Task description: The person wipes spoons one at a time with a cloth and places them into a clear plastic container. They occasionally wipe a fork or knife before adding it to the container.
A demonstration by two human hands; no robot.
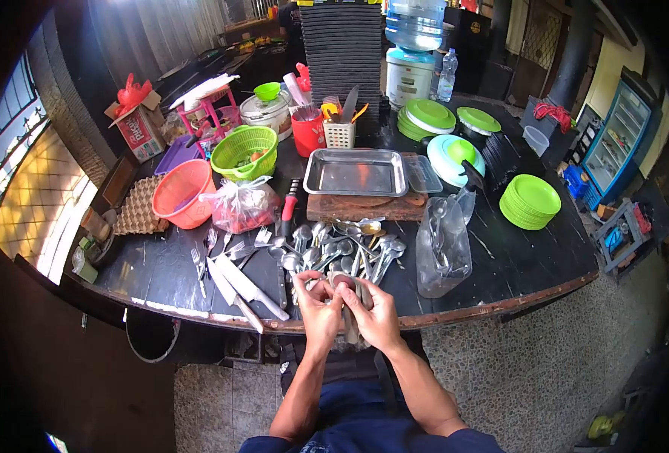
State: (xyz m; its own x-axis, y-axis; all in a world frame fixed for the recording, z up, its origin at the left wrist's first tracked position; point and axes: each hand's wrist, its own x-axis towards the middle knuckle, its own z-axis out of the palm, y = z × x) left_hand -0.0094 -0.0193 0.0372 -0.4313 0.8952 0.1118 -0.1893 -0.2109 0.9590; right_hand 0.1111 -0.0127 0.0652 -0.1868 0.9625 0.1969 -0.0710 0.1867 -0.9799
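Nearest the camera, the person's blue lap and two forearms rise to the tabletop [500, 264] edge. The left hand [318, 306] and right hand [376, 315] meet there, both clenched around a bundle of spoons [347, 291]; its long axis runs roughly away from the body, bowls pointing toward the far side, handles down between the palms. Neither hand is nearer; each grip presses one flank. Just beyond the fingertips lies the loose spoon pile [342, 245], with knives [247, 291] to the left and a clear plastic bag [441, 245] to the right.
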